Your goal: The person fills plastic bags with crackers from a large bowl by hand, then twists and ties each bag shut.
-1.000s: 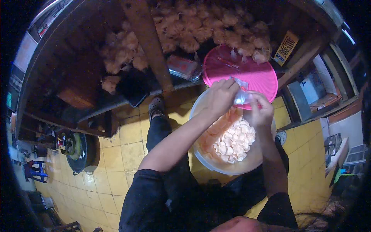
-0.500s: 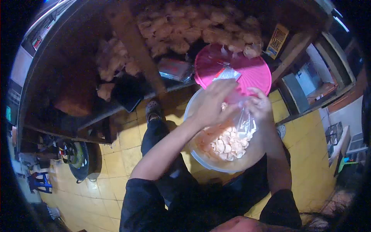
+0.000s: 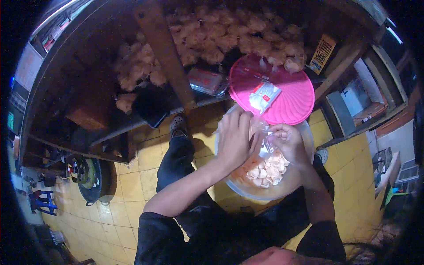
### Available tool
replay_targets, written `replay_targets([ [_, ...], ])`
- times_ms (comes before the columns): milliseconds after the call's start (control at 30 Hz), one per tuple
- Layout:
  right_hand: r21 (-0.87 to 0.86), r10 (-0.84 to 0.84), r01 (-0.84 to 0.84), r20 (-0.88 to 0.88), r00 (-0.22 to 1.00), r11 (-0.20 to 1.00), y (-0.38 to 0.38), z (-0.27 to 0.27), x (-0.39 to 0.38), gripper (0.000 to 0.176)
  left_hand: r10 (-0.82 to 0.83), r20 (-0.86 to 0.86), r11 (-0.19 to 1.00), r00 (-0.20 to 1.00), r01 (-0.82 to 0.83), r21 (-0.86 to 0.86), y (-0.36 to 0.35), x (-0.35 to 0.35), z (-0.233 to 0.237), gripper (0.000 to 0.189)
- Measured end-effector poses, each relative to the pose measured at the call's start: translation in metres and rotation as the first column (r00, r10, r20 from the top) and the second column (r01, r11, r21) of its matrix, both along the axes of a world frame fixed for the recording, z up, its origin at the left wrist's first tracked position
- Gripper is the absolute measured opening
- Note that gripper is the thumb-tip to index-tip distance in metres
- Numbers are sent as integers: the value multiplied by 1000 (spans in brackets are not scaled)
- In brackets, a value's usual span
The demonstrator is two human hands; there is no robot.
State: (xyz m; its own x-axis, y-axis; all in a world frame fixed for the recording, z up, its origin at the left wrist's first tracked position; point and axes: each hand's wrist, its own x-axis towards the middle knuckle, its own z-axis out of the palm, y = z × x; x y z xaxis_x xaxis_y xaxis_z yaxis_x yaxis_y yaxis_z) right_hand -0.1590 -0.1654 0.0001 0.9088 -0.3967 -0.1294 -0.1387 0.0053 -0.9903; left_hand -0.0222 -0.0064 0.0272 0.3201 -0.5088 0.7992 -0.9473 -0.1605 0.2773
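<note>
Both hands are over a round translucent tub [image 3: 265, 197] that holds a heap of thin, pale round crackers [image 3: 267, 171]. A small clear plastic bag [image 3: 268, 141] is between the hands, its contents hard to make out. My left hand [image 3: 236, 138] is closed around the left side of the bag, back of the hand towards me. On the other side, my right hand [image 3: 288, 143] pinches the bag with thumb and fingertips. Just beyond the tub lies a pink ribbed lid [image 3: 293, 97], bearing a white packet with red print [image 3: 263, 96].
Many small bags of crackers [image 3: 229, 39] are piled on a dark wooden shelf [image 3: 165, 48]. Beside the lid are a transparent pack [image 3: 206, 82] and a yellow printed box [image 3: 323, 53]. A dark wok-like pan [image 3: 99, 185] rests on the yellow tiled floor [image 3: 132, 187] at left.
My left hand has moved down and left from in front of the lid, uncovering the white packet. The hands are closer to the tub, with the bag bunched between them. The view has shifted slightly.
</note>
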Motion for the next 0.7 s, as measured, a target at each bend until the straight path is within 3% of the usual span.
replay_targets([
  [67, -83, -68, 69, 24, 997, 994, 5, 0, 3, 27, 14, 22, 1000, 1000, -15, 25, 8, -7, -1, 30],
  [100, -74, -97, 95, -25, 995, 993, 10, 3, 6, 27, -91, -240, 981, 967, 129, 145, 11, -14, -4, 35],
  [133, -66, -123, 118, -76, 989, 991, 13, 5, 10, 27, -151, -496, 931, 855, 292, 220, 13, -19, -6, 41],
  [167, -65, -117, 112, -77, 990, 992, 15, 3, 13, 27, -79, -720, 908, 689, 348, 233, 13, -24, -8, 45],
  [200, -22, -98, 99, 43, 994, 995, 17, -1, 17, 28, -72, -723, 910, 687, 343, 235, 13, -23, -8, 45],
  [233, 22, -85, 82, 159, 984, 996, 21, -3, 20, 29, -150, -775, 934, 614, 346, 94, 12, -22, -9, 43],
  [267, 29, -84, 81, 147, 986, 996, 25, -3, 21, 29, -234, -813, 940, 534, 337, -49, 11, -21, -10, 41],
  [333, 285, -113, 61, 169, 979, 957, 32, 10, 25, 32, -190, -805, 959, 561, 282, -30, 8, -18, -15, 31],
  [400, 209, -110, 76, 158, 981, 975, 32, 9, 26, 34, -198, -819, 920, 538, 390, 33, 7, -9, -26, 21],
  [433, 133, -86, 62, 185, 979, 989, 32, 8, 29, 34, -157, -860, 917, 486, 396, 56, 8, -7, -27, 11],
  [500, -75, -34, 56, 268, 963, 996, 29, 1, 34, 34, -151, -872, 917, 466, 395, 53, 9, 1, -29, 9],
  [600, -20, -74, 83, 284, 956, 996, 25, 6, 34, 35, -113, -891, 916, 440, 394, 78, 10, 10, -29, 10],
  [700, 41, -118, 111, 284, 951, 993, 26, 11, 33, 36, -140, -931, 894, 339, 447, 29, 11, 10, -23, 11],
])
